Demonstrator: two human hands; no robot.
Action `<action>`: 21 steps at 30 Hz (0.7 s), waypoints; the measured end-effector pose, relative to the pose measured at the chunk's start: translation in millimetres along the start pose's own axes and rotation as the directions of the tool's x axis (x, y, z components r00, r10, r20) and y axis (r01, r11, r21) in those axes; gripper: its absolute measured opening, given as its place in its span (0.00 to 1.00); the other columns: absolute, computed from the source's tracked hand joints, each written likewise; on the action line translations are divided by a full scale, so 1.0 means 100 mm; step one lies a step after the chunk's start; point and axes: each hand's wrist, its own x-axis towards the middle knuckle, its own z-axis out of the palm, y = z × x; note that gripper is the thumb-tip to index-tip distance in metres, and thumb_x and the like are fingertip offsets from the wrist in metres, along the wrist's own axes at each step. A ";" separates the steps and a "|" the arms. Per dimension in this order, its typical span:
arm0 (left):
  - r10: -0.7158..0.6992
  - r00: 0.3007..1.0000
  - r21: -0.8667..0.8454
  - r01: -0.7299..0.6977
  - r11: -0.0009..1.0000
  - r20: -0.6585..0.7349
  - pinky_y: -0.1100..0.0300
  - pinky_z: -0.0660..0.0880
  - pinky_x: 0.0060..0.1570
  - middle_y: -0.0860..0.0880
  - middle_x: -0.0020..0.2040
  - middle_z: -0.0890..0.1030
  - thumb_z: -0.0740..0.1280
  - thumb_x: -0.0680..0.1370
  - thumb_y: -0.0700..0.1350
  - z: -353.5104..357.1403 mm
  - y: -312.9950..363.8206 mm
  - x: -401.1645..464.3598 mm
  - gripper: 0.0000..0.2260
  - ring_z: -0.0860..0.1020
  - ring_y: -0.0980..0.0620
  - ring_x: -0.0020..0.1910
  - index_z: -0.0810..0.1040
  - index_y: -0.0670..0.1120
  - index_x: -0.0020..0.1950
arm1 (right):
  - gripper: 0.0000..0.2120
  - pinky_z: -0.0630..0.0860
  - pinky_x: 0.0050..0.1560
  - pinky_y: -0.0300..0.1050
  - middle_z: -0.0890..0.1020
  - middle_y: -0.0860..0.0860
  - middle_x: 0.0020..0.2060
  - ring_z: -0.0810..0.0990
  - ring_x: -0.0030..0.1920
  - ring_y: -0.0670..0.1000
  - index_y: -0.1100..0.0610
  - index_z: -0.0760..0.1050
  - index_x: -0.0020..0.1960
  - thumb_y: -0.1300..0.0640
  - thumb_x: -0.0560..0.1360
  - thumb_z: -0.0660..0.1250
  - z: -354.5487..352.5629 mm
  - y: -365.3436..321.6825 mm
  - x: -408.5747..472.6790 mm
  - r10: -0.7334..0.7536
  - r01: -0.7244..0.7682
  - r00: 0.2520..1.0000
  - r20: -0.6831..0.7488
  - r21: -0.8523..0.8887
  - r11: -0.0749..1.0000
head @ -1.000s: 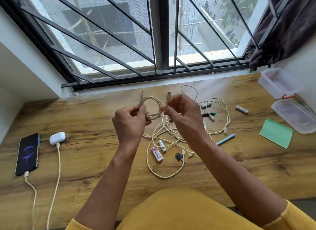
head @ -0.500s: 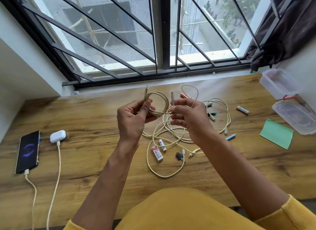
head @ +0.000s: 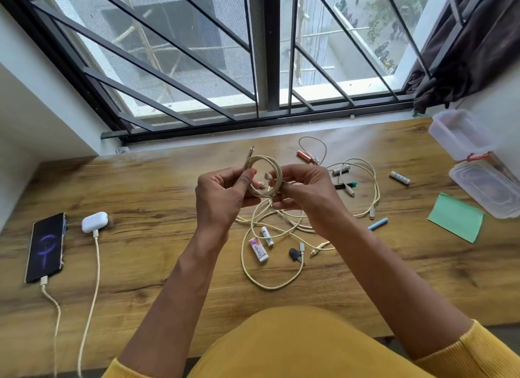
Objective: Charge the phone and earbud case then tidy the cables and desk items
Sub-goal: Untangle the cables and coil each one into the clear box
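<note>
Both hands are holding a coiled cream cable [head: 263, 178] up above the counter [head: 157, 197]. The left hand [head: 222, 197] is pinching the coil's left side between thumb and curled fingers, with one plug end sticking up just past its fingertips. The right hand [head: 306, 194] is gripping the coil's right side, fingers curled round the strands, and a second plug end is showing inside the loop between the two hands. Directly beneath and beyond the hands, a tangle of loose cables [head: 281, 237] is lying on the counter, with small batteries, an eraser [head: 258, 250] and pens scattered among it. Well off to the left of the left hand, the phone [head: 46, 247] is lying flat with its screen lit and a cable plugged into its near end. Just beside it, the white earbud case [head: 94, 221] is sitting with its own cable attached.
</note>
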 end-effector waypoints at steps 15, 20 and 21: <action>0.140 0.989 0.491 -0.097 0.866 -0.052 0.52 0.86 0.34 0.52 0.34 0.86 0.75 0.80 0.44 -0.03 0.03 -0.04 0.03 0.85 0.55 0.29 0.89 0.47 0.50 | 0.10 0.86 0.40 0.50 0.86 0.66 0.49 0.85 0.40 0.63 0.67 0.79 0.57 0.75 0.78 0.68 0.00 -0.02 -0.02 0.013 -0.020 0.996 0.088 0.077 0.997; 0.208 0.977 0.629 -0.132 0.766 -0.048 0.51 0.85 0.34 0.52 0.33 0.85 0.74 0.81 0.44 -0.04 0.06 -0.05 0.04 0.84 0.56 0.28 0.89 0.47 0.50 | 0.16 0.86 0.47 0.63 0.86 0.61 0.46 0.84 0.39 0.62 0.62 0.70 0.64 0.71 0.79 0.67 -0.01 -0.04 0.01 0.036 -0.056 0.990 0.133 0.150 0.987; 0.214 0.976 0.647 -0.134 0.751 -0.046 0.50 0.85 0.35 0.50 0.34 0.86 0.74 0.81 0.44 -0.04 0.06 -0.05 0.04 0.85 0.53 0.30 0.89 0.47 0.51 | 0.19 0.86 0.47 0.63 0.85 0.63 0.48 0.84 0.40 0.62 0.61 0.69 0.64 0.69 0.78 0.72 0.00 -0.04 0.01 0.028 -0.046 0.990 0.136 0.134 0.990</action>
